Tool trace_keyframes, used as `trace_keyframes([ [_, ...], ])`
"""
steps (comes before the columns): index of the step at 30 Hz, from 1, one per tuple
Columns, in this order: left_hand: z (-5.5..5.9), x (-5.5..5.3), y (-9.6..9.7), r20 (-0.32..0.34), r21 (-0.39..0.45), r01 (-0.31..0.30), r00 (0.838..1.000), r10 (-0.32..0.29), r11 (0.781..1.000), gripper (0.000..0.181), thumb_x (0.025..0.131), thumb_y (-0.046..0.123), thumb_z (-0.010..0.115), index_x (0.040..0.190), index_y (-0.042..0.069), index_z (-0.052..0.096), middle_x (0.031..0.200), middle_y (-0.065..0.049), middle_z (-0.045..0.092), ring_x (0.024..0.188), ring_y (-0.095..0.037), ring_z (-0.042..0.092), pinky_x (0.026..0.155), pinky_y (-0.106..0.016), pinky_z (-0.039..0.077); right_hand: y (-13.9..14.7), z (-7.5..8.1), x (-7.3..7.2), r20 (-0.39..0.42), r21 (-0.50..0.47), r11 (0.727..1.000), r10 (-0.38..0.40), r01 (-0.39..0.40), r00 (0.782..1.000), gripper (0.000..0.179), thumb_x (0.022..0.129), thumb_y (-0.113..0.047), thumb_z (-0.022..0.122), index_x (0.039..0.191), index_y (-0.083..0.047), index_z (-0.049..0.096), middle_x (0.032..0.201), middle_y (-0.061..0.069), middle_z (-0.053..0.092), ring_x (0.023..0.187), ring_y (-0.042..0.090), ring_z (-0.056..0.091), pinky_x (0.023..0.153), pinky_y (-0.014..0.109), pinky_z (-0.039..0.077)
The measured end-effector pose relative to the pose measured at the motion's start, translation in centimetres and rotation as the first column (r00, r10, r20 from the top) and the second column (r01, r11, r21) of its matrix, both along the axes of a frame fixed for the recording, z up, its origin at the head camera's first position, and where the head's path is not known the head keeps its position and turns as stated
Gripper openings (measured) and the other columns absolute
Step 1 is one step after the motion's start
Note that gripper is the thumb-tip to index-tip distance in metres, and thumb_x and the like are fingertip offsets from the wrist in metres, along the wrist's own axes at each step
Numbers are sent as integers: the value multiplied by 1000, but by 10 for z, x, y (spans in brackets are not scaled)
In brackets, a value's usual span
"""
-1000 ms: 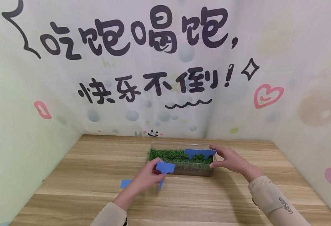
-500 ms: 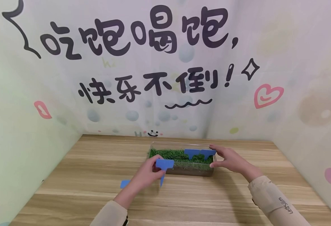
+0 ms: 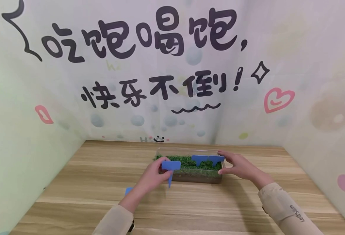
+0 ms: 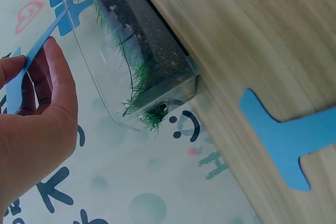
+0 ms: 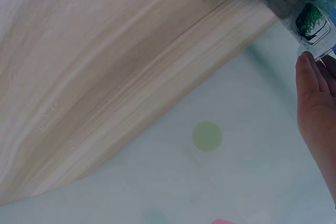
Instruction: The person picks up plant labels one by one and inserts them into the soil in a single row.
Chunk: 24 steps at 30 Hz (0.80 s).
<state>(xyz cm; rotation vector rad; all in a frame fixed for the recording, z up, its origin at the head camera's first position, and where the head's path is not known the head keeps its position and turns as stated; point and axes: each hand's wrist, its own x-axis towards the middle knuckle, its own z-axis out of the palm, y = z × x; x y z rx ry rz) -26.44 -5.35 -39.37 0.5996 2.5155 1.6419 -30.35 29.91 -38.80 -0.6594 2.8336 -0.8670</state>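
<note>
My left hand [image 3: 152, 174] pinches a blue T-shaped plant label [image 3: 171, 165] between thumb and fingers, its crossbar up and pointed stem down. It hangs at the front left of a clear plastic planter box [image 3: 194, 178] with dark soil and green grass [image 3: 182, 160]. Two more blue plant labels, one [image 3: 200, 159] beside the other [image 3: 216, 159], stand upright in the grass at the right. My right hand [image 3: 239, 165] grips the box's right end, thumb at the front and fingers at the back. In the right wrist view its fingers [image 5: 308, 74] are at the box's end wall.
Another blue plant label [image 4: 286, 140] lies flat on the wooden table [image 3: 81, 182], left of the box and partly behind my left forearm in the head view. A printed cloth backdrop [image 3: 131, 124] rises behind the table and along both sides.
My left hand has moved up and away from me with the plant label, whose stem has turned closer to vertical. The right hand and the box stay in place.
</note>
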Motion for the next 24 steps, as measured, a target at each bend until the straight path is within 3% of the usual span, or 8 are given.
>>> trace_keyframes([
  [10,7,-2,4,-3,15,-33,999,33,999,16,95,6,63,110,3,59,100,-13,64,83,-17,59,69,-30,52,0,0,1,8,-2,1000,-8,8,1000,86,86,-37,76,151,2,36,155,28,38,134,53,45,107,57,43],
  [24,13,-6,7,-25,40,-66,997,67,997,17,95,6,63,111,5,61,106,-12,63,87,-18,60,73,-30,48,0,-1,0,-7,-1,1000,5,-5,1000,85,86,-36,77,151,3,37,154,29,39,133,53,46,106,57,44],
])
